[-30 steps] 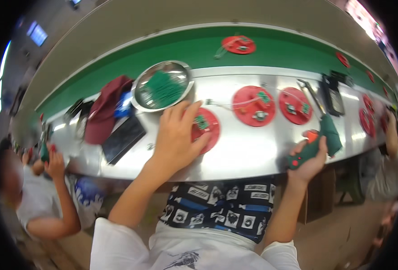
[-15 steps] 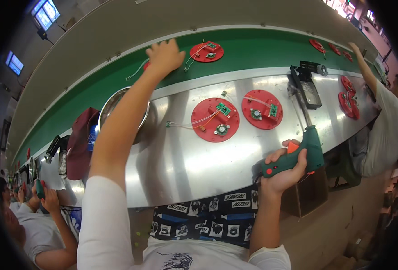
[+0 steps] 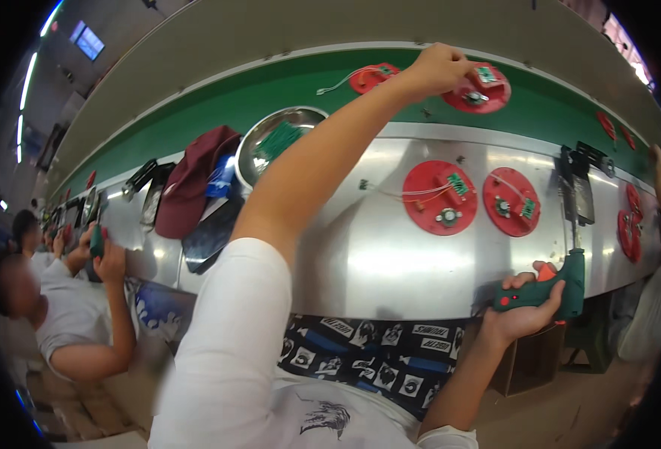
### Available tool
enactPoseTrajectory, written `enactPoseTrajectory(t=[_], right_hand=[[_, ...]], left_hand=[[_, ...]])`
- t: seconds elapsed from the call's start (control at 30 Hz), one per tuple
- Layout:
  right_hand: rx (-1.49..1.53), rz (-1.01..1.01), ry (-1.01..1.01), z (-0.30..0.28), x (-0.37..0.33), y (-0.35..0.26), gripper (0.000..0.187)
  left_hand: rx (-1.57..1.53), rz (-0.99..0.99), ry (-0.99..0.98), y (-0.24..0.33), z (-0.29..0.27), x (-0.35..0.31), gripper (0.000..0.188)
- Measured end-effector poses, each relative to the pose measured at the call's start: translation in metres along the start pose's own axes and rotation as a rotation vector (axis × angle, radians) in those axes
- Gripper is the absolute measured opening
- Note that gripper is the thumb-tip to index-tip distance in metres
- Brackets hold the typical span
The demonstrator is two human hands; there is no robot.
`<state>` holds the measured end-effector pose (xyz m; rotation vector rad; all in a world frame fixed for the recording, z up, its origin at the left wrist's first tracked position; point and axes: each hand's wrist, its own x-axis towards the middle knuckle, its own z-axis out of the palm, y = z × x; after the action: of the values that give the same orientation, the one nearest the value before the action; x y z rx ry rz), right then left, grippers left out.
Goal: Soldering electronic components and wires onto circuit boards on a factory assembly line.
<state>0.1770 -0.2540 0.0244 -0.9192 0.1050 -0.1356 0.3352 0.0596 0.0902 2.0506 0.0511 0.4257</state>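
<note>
Driver (image 3: 572, 283) is clamped in the right grip (image 3: 525, 318); against the left grip (image 3: 444, 69), its hold unclear, lies a red disc (image 3: 495, 99) already bearing a board (image 3: 487, 74); what remains cannot be told.

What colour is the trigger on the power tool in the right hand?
The trigger is orange-red, seen best in the head view.

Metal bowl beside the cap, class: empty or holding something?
Not empty: thin green pieces lie inside the metal bowl. The left forearm hides part, so how full cannot be told.
</note>
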Motion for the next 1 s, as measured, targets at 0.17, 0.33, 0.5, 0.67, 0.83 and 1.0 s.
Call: enactPoseTrajectory(t=[0.17,0.33,0.5,0.67,0.83,1.0], right_hand=[[-0.002,0.006,-0.055,-0.001,0.0,0.005,0.038],[-0.079,-0.053,-0.012,0.006,-0.005,0.002,0.041],[-0.099,-0.023,-0.041,0.003,-0.004,0.003,0.038],[-0.111,-0.016,-0.046,-0.002,-0.001,0.003,0.037],[-0.111,0.037,-0.093,-0.003,0.0,0.006,0.037],[-0.154,0.121,0.045,0.003,0.005,0.012,0.036]], left_hand=[[0.426,0.675,0.057,0.041,-0.053,-0.15,0.017],[0.434,0.317,-0.167,0.042,-0.065,-0.274,0.014],[0.773,0.335,-0.059,0.029,-0.08,-0.312,0.014],[0.798,0.147,0.283,0.025,-0.12,-0.28,0.015],[0.799,0.044,0.257,-0.04,-0.136,-0.263,0.017],[0.764,-0.146,0.306,-0.052,-0.133,-0.262,0.015]])
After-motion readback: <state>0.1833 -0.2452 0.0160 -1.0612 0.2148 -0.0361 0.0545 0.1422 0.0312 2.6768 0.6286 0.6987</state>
